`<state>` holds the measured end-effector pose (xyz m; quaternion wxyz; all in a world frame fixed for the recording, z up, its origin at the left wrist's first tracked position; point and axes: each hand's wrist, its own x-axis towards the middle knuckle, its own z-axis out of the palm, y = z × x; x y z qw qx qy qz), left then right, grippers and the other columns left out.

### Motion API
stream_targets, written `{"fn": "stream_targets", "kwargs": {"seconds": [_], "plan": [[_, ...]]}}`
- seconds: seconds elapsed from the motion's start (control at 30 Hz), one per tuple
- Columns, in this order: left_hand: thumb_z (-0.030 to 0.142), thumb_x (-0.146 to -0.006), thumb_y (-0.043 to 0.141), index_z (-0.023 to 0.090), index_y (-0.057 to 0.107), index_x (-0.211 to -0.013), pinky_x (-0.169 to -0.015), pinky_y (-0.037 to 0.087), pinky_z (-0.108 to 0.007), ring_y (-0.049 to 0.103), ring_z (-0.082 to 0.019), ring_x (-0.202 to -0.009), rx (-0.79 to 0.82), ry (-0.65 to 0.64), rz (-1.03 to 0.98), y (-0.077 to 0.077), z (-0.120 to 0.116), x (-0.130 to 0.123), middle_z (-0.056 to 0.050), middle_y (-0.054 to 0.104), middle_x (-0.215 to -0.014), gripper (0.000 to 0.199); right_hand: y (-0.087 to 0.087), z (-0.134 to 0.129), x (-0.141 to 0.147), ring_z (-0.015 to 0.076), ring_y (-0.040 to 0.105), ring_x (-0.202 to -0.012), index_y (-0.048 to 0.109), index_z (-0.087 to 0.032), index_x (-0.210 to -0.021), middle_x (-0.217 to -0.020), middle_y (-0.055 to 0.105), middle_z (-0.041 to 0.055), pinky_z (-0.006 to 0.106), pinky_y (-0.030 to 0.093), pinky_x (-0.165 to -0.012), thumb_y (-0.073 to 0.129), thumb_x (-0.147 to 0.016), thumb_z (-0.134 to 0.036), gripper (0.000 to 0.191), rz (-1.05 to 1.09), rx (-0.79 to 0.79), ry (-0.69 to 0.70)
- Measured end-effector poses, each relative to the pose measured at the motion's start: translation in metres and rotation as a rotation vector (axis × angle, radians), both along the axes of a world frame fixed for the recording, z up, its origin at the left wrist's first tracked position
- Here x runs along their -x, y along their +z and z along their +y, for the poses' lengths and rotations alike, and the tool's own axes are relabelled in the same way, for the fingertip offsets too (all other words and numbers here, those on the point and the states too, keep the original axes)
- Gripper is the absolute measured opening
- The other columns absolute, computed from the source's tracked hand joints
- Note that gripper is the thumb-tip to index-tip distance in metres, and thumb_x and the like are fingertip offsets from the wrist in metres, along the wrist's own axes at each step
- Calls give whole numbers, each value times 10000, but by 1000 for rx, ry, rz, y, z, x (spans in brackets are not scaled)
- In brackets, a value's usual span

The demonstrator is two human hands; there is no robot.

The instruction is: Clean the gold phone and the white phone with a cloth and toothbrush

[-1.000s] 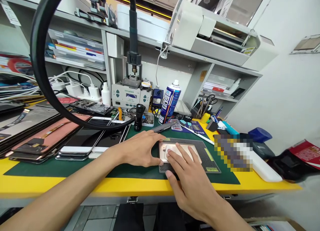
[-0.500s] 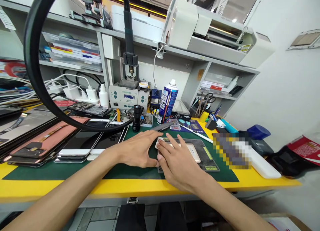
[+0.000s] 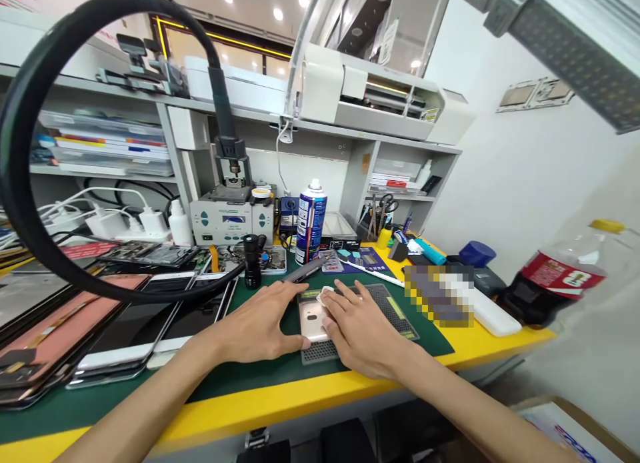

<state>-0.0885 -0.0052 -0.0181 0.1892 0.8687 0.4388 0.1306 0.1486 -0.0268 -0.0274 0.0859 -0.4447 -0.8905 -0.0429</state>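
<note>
A light gold phone back (image 3: 311,324) lies on a grey perforated mat (image 3: 395,313). My right hand (image 3: 363,326) rests over the phone and hides its right part, its fingers pressing a small white cloth (image 3: 326,293) onto the surface. At the phone's left end is my left hand (image 3: 263,319), thumb and fingers spread around the edge, with the thumb tip by the near corner and the fingertips by the far one. A grey pen-like tool (image 3: 305,269) lies just beyond my left fingers.
Phone screens (image 3: 150,323) line the left side. A black flashlight (image 3: 252,259) and a blue spray can (image 3: 311,219) stand behind my hands. A black hose (image 3: 10,169) loops over the left. On the right are a white bar (image 3: 487,311) and a cola bottle (image 3: 555,276).
The view has shifted right and up. My right hand has moved right relative to the phone with the white cloth, uncovering the phone's left end. My left hand stays at that end.
</note>
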Motion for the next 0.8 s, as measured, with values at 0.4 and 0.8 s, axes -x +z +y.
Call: {"fn": "stream_targets", "kwargs": {"seconds": [0.4, 0.8], "plan": [[692, -791, 588, 298, 369, -1497, -1124, 378, -517, 356, -377, -1420, 12, -2, 11, -3, 4, 1, -85, 460, -1509, 837, 0, -5, -71, 325, 294, -1457, 403, -139, -1494, -1528, 437, 102, 597, 236, -1160, 247, -1045, -390, 537, 49, 40, -121], [679, -792, 597, 308, 430, -1459, -1072, 452, -455, 446, -349, -1370, 10, 10, 36, 2, 4, -2, -60, 521, -1465, 781, -8, -44, -86, 264, 234, -1487, 397, -169, -1501, -1557, 387, 54, 523, 246, -1199, 289, -1049, -325, 490, 110, 49, -125]]}}
